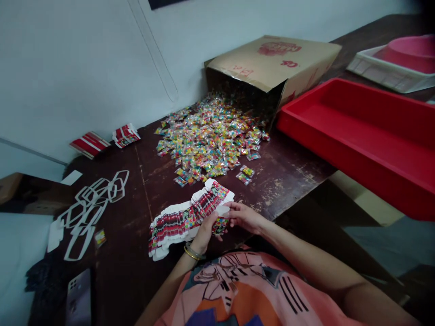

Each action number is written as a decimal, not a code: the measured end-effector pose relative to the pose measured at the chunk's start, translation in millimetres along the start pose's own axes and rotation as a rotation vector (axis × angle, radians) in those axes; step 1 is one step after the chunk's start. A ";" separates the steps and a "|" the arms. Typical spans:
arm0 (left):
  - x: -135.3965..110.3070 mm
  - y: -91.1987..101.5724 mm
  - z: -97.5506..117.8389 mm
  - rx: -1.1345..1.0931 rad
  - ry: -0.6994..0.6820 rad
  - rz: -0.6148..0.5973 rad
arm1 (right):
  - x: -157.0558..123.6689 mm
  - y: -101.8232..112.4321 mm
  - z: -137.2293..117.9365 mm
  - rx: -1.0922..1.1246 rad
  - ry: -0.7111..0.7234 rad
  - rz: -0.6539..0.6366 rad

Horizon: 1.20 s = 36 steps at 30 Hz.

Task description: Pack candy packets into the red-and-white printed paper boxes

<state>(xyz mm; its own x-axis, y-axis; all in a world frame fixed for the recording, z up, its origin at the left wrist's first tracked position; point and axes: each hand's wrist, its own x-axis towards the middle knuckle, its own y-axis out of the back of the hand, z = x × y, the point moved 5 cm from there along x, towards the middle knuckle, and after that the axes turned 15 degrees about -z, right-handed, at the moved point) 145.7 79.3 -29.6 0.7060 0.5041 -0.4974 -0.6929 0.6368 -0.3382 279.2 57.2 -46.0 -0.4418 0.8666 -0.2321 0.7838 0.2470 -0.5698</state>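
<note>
My left hand [205,232] and my right hand [243,216] meet over the near edge of the dark wooden table [136,267]. Together they pinch one small printed card packet [220,218], fingers closed on it. Just left of my hands lies a fanned row of flat printed cartons [185,218], white-edged with red and colourful print. Beyond it spreads a big heap of small colourful candy packets [209,136], spilling from a cardboard box [272,68] tipped on its side. A gold bangle sits on my left wrist.
A red plastic tray [360,136] stands at the right, partly over the table's edge. Behind it is a white crate [387,72] holding a pink basin [411,52]. White card offcuts [88,208], red packs [102,140] and a phone [79,299] lie at the left.
</note>
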 end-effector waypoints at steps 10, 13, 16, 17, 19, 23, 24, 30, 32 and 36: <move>5.1 1.0 14.3 -0.019 -0.072 -0.055 | -14.4 -27.0 -62.8 -0.822 0.360 -0.029; 2.6 -3.2 13.8 -0.101 -0.071 -0.177 | -15.2 -19.8 -61.2 -0.824 0.361 0.040; 0.7 -4.4 7.4 -0.098 -0.014 -0.202 | -17.8 -18.0 -49.5 -0.900 0.368 0.031; 0.8 -5.5 4.2 -0.101 0.009 -0.197 | -19.9 -19.0 -45.3 -0.954 0.381 0.017; 1.8 -10.7 -2.1 -0.147 0.048 -0.208 | -26.6 -19.6 -40.2 -1.058 0.404 0.004; 1.9 -24.1 -5.3 -0.202 0.071 -0.324 | -48.3 -0.6 -51.6 -1.037 0.289 -0.058; 1.0 -23.8 -3.5 -0.161 0.064 -0.341 | -53.9 6.8 -57.1 -1.032 0.223 -0.116; 0.9 2.8 5.8 0.011 0.040 -0.220 | -36.5 48.2 -77.7 -1.310 0.163 -0.115; 3.6 6.5 3.9 -0.007 0.051 -0.182 | -6.3 51.4 -70.3 -1.383 0.222 -0.041; 4.1 6.6 -2.6 -0.006 0.081 -0.155 | 44.9 58.4 -53.9 -1.374 0.138 0.201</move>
<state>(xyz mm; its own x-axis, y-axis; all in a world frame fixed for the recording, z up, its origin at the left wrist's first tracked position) 143.6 84.1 -36.0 0.7904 0.3514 -0.5018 -0.5778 0.6998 -0.4201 328.7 133.9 -47.2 -0.2888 0.9529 -0.0920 0.6596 0.2678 0.7023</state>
